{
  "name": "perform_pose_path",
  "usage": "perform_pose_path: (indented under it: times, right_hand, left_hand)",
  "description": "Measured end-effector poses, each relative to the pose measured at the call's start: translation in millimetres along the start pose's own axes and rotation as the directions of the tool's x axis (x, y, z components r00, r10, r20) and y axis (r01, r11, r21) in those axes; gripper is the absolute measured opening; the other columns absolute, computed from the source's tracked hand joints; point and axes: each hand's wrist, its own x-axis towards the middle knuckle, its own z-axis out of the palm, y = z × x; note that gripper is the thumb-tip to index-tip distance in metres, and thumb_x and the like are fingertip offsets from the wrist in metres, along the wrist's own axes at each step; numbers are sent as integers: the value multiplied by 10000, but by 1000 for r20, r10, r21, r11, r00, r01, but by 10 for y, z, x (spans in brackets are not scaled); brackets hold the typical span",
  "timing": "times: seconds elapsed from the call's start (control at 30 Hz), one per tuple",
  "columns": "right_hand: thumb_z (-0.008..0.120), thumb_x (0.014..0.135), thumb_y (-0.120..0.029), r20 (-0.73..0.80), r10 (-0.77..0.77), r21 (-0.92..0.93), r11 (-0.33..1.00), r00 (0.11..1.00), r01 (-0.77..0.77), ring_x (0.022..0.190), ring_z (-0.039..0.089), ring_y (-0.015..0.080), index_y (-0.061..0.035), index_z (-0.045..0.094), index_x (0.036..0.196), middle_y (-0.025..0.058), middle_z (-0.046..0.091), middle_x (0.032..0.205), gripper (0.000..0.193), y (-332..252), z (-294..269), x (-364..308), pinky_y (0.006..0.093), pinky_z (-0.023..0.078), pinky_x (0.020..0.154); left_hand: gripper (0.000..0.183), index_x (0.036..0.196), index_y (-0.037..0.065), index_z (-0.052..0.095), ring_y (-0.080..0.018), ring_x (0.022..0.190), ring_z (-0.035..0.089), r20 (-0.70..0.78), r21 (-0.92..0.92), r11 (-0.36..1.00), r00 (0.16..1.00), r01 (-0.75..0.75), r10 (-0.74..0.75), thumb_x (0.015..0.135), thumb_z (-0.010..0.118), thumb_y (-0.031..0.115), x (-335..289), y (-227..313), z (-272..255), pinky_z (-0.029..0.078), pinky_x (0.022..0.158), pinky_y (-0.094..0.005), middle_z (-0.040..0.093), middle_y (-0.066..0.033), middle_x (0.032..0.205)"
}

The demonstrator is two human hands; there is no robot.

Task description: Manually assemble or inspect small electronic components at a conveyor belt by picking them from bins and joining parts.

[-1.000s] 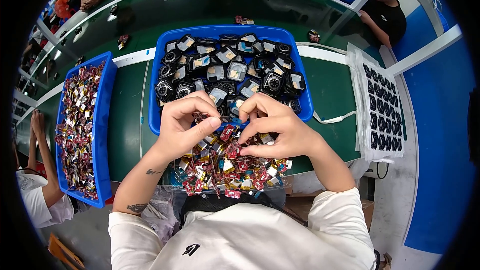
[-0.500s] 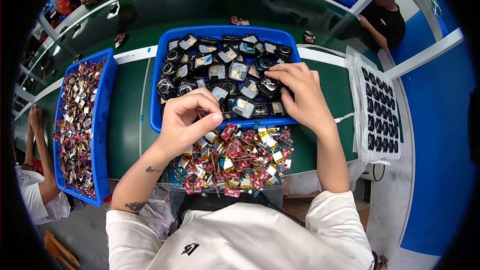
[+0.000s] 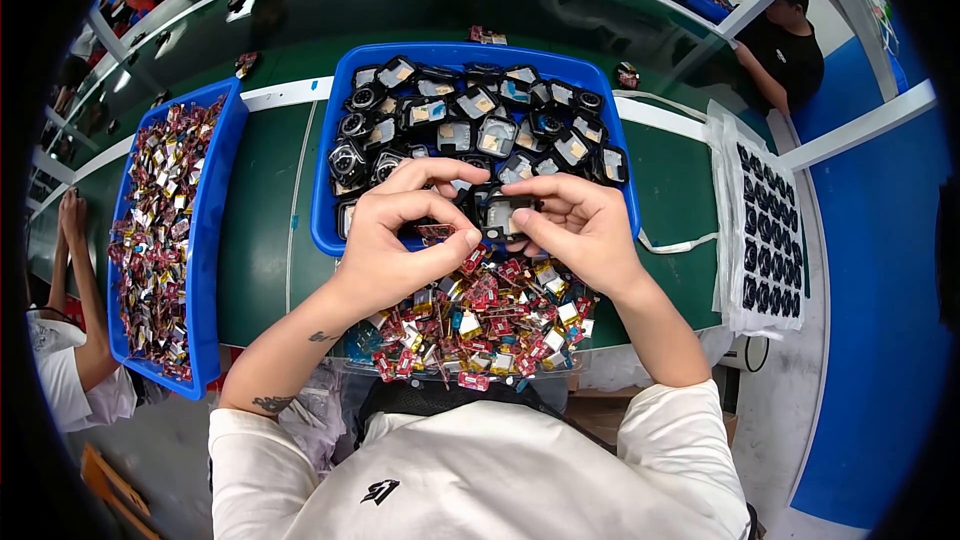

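My right hand (image 3: 585, 230) grips a black smartwatch case (image 3: 500, 212) between thumb and fingers, its pale inner side showing. Close by on the left, my left hand (image 3: 405, 225) is curled with thumb and index finger pinched, and a small red circuit board (image 3: 436, 233) shows inside that curl. Both hands are over the near edge of a blue bin (image 3: 628, 162) full of similar black watch cases. Just below them lies a heap of red circuit boards with silver and yellow battery pieces (image 3: 480, 315).
To the left stands a long blue bin (image 3: 208, 280) heaped with red boards and batteries. On the right, a white tray (image 3: 728, 230) carries rows of black parts. Loose pieces lie on the green belt (image 3: 400, 10) beyond a white rail. Other people are at the far side and left.
My right hand has come out of the bin toward my left hand, now with a watch case in its fingers. The left hand has shifted slightly right, keeping its pinch.
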Motion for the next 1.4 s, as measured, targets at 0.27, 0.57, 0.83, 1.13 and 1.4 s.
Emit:
perform_pose_path:
  times: [0.27, 0.57, 0.83, 1.13, 1.4]
  right_hand:
    - [620, 828, -9, 28, -78, -128, 989, 997, 81, 724, 631, 58, 12, 610, 1122, 48, 657, 870, 294, 128, 98, -25, 193, 509, 658]
    - [642, 798, -3, 26, -175, -283, 943, 984, 175, 623, 638, 68, 12, 630, 1084, 73, 661, 743, 286, 146, 154, -29, 201, 489, 566]
    - [626, 817, -12, 11, -184, -241, 954, 983, 182, 621, 641, 77, 24, 626, 1081, 77, 667, 739, 266, 186, 160, -33, 207, 497, 566]
    - [641, 822, -31, 10, -195, -291, 938, 981, 190, 612, 633, 76, 27, 623, 1084, 87, 668, 762, 269, 169, 173, -39, 210, 493, 551]
    - [648, 817, -30, -20, -244, -326, 919, 970, 224, 602, 626, 70, 35, 634, 1052, 90, 668, 765, 244, 199, 201, -32, 207, 486, 532]
  left_hand:
    - [48, 716, 63, 684, -183, 923, 556, -4, 108, 990, 996, 90, -90, 690, 712, 91, -31, -20, 30, 429, 835, -323, 653, -81, 1081]
    - [44, 719, 53, 689, -194, 969, 568, 1, 112, 983, 989, 148, -149, 691, 703, 84, -34, -19, 36, 425, 860, -331, 662, -94, 1064]
    - [41, 727, 49, 684, -193, 964, 569, -3, 132, 982, 990, 139, -139, 704, 695, 82, -35, -3, 45, 424, 846, -326, 670, -96, 1047]
    - [52, 737, 51, 688, -200, 965, 572, 0, 146, 981, 992, 126, -128, 708, 703, 91, -38, -24, 42, 425, 850, -334, 670, -101, 1046]
    - [64, 735, 50, 694, -192, 928, 582, -55, 160, 965, 978, 206, -200, 699, 712, 99, -58, -4, 80, 441, 822, -322, 683, -94, 1004]
